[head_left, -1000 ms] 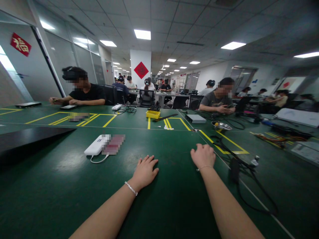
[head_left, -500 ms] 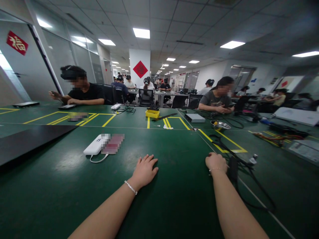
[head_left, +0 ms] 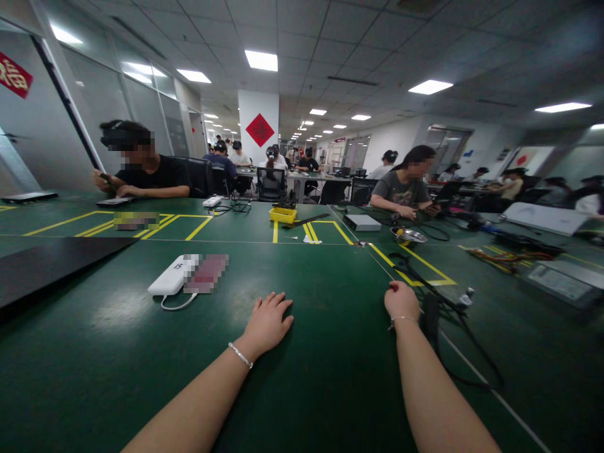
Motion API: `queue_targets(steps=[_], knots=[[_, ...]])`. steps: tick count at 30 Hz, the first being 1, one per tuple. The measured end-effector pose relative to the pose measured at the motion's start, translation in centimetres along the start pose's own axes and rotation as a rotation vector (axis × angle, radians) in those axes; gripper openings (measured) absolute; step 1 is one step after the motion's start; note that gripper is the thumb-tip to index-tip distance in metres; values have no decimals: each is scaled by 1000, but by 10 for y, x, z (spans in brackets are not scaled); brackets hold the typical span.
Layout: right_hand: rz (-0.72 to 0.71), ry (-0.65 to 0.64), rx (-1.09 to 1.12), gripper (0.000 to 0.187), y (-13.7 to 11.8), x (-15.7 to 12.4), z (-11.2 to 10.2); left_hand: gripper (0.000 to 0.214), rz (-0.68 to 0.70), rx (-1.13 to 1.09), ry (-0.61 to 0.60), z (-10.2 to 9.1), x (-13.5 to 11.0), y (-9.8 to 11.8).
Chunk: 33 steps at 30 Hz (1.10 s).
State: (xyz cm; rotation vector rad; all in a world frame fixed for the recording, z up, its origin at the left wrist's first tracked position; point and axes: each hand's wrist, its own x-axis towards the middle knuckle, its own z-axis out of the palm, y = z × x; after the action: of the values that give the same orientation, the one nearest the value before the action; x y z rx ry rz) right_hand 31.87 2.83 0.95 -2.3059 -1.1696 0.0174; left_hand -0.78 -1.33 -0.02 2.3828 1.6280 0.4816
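Big green table [head_left: 330, 390] across the frame, black cord [head_left: 450, 305] lower right, your left hand [head_left: 267, 323] flat with fingers spread, lower middle, your right hand [head_left: 402, 302] curled like a fist beside that cord, white power bank [head_left: 167, 277] middle left

Head-height view forward over green table [head_left: 330, 365]

Left hand [head_left: 268, 324] spread palm-down, right hand [head_left: 402, 301] curled, forearms [head_left: 201, 393] extended
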Motion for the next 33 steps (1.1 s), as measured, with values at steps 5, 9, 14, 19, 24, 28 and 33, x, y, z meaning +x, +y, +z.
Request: queue_targets(steps=[5, 9, 14, 19, 24, 28, 33], knots=[[-274, 76, 121, 34, -35, -22, -1, 38, -28, -13, 10, -2, 0, 2], [-665, -97, 221, 35, -79, -62, 4, 36, -53, -169, 59, -5, 2, 6], [-1142, -259, 274, 35, -114, -118, 12, 38, -43, -618, 94, -3, 5, 7], [-1274, -373, 314, 34, -124, -137, 9, 25, -44, -738, 103, 1, 10, 1], [-932, -106, 195, 41, -102, -91, 0, 27, -181, -956, 117, -8, 11, 2], [-322, 34, -97, 46, -51, -35, -1, 26, -259, -1039, 142, -11, 11, 2], [4, -93, -228, 44, -6, -1, 6, 27, -280, -1118, 150, -9, 11, 2]])
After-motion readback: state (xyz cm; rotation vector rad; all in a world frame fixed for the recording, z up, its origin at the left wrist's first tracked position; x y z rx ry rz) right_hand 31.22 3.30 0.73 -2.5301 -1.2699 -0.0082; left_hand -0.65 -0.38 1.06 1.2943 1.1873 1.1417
